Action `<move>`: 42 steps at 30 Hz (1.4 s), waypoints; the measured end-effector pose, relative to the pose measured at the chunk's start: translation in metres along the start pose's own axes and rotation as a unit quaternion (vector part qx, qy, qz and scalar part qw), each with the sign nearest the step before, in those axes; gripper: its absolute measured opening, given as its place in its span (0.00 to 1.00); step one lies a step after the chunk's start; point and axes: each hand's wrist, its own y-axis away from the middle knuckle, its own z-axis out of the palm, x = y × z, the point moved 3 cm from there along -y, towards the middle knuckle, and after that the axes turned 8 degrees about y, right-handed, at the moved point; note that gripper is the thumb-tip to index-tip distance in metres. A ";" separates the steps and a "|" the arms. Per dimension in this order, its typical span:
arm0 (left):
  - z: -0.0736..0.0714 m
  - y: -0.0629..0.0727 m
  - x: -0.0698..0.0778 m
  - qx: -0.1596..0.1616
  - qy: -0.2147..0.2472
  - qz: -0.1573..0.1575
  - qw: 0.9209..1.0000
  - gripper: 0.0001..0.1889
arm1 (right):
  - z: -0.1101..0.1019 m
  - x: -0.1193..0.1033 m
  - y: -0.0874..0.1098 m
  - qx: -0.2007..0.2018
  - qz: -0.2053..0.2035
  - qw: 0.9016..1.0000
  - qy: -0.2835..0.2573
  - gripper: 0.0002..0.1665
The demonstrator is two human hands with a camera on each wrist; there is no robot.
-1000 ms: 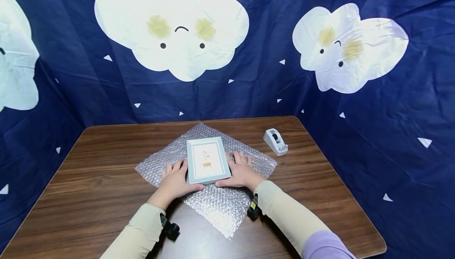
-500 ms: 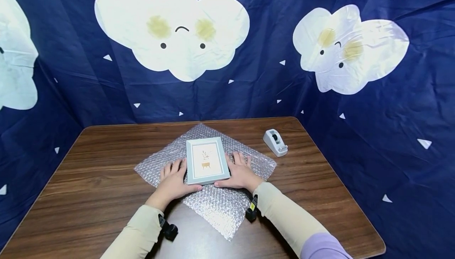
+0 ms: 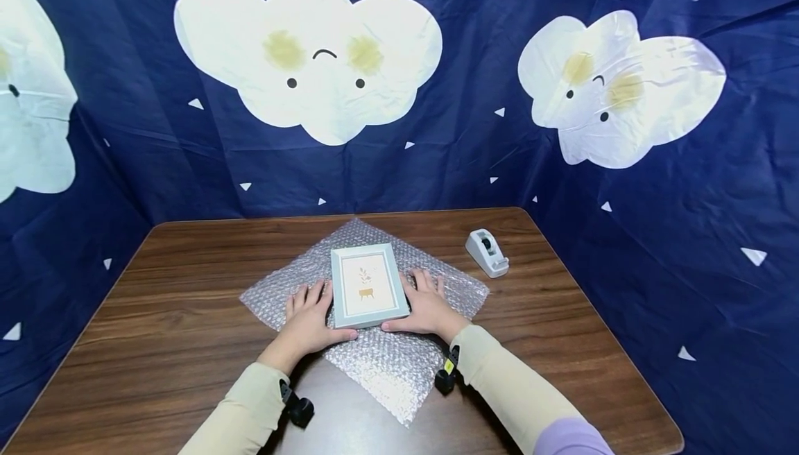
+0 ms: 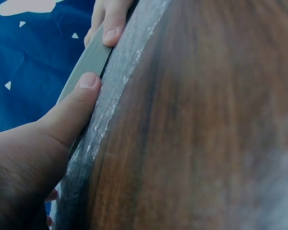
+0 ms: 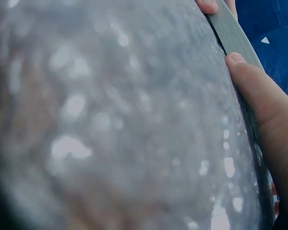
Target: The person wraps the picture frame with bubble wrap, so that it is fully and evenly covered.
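Observation:
A pale blue picture frame with a plant print lies face up on a sheet of bubble wrap, turned cornerwise on the table. My left hand rests at its left side, fingers spread over the wrap and thumb along the near edge. At the right side, my right hand lies the same way, its thumb against the near edge. Both wrist views show the thumbs touching the frame's edge, the left thumb and the right thumb. The other fingers are mostly hidden there.
A white tape dispenser stands on the wooden table, right of the bubble wrap near the back. Behind and beside the table hangs a dark blue cloth with white clouds.
Hands, picture frame and bubble wrap keep their places relative to one another. The head view has shifted slightly, so everything sits a little further right and down.

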 end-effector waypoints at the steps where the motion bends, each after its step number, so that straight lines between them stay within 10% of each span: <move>1: 0.000 0.000 0.001 0.000 0.000 0.000 1.000 0.67 | 0.000 0.000 0.000 -0.001 0.000 1.000 -0.001 0.75; 22: 0.000 0.003 0.000 -0.016 0.010 0.012 1.000 0.69 | -0.007 0.007 0.010 -0.006 -0.035 0.999 -0.026 0.74; 31: -0.023 -0.008 -0.004 -0.041 0.048 -0.009 0.998 0.49 | -0.025 0.027 0.049 -0.010 -0.175 0.982 -0.063 0.76; 42: -0.012 -0.030 -0.015 -0.046 0.004 -0.043 0.998 0.39 | -0.026 0.038 0.090 -0.004 -0.277 0.959 -0.051 0.69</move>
